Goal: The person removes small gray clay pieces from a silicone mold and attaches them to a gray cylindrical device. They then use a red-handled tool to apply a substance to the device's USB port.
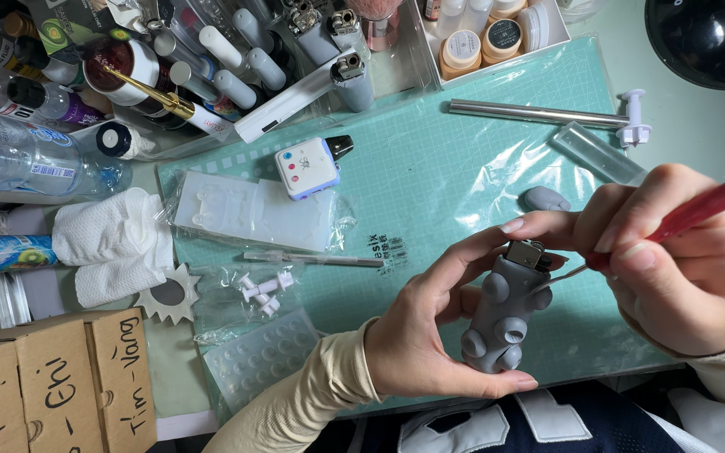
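Lighter: a pocket lighter coated in grey clay with round bumps (503,312), metal top left bare, is held upright-ish over the teal gridded cutting mat (430,168), near its lower right part.
Left hand: the left hand (430,327) is wrapped around the lighter, fingers closed on it, thumb underneath at the base and fingertips up by the metal top.
Right hand: the right hand (673,260) is pinched shut on a red-handled sculpting tool (706,205), pen style; its thin metal tip is laid against the upper side of the clay, right by the top. Exactly where the tip touches can't quite be made out, it's tiny.
Clay bit: a small grey clay lump (545,199) is left on the mat just above the hands.
Mat clutter: a white square gadget with a black nozzle (308,166), clear silicone moulds in plastic wrap (249,214) and a slim craft knife (312,259) are spread on the left half.
Top edge: a long metal rod (534,112) and a clear acrylic block (597,153) are parked there.
Off the mat: folded white paper towels (111,243) and a clear plastic water bottle (27,159) are stacked at far left.
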